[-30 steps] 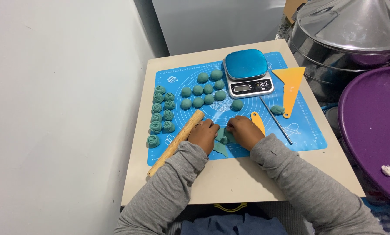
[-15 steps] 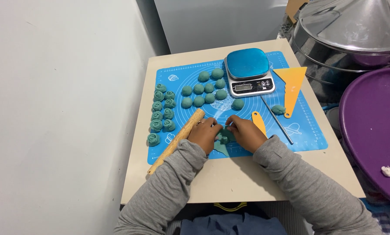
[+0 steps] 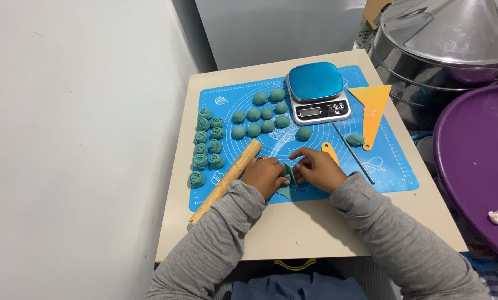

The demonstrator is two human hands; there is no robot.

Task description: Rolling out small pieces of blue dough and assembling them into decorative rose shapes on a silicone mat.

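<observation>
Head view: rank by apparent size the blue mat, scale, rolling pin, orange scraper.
1. blue mat, by far largest.
2. scale.
3. rolling pin and orange scraper: too close to rank; the pin is longer but thin, the scraper wider at its top.

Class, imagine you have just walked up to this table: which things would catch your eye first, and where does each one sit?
First, the left hand and right hand meeting over a flat piece of teal dough at the near edge of the blue silicone mat. Next, the rows of teal dough balls mid-mat and the rose-shaped dough pieces along its left side. Behind them sits a kitchen scale, and a wooden rolling pin lies diagonally beside the left hand.
</observation>
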